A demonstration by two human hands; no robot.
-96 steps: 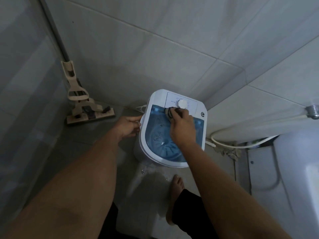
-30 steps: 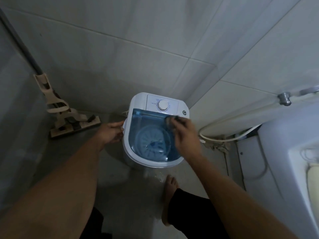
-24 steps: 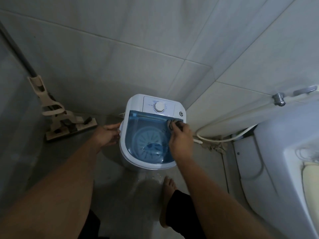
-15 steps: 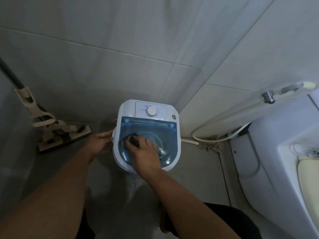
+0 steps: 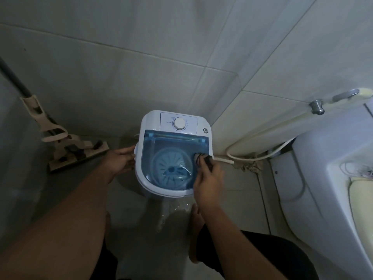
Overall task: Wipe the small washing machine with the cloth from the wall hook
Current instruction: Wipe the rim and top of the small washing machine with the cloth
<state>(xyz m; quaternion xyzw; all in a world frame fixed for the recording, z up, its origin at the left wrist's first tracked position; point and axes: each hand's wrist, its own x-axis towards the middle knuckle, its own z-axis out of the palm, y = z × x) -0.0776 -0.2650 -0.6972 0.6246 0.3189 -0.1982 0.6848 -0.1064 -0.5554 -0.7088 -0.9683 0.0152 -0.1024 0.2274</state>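
1. We see the small washing machine (image 5: 173, 152) standing on the floor between the two hands.
2. Our left hand (image 5: 120, 160) lies part-open against its left side.
3. Our right hand (image 5: 207, 178) is curled around the dark cloth (image 5: 201, 158), pressing it onto the right of the blue lid (image 5: 161, 144).

Mop (image 5: 66, 146), hose (image 5: 260, 136), toilet (image 5: 323, 178)

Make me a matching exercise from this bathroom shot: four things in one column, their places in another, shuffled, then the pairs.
Things:
1. cloth
2. left hand
3. dial
4. mop head

Places:
A. on the floor, left of the washing machine
B. on the white panel behind the blue lid
C. under the right hand on the lid's right side
D. against the machine's left side

Pairs: 1-C, 2-D, 3-B, 4-A
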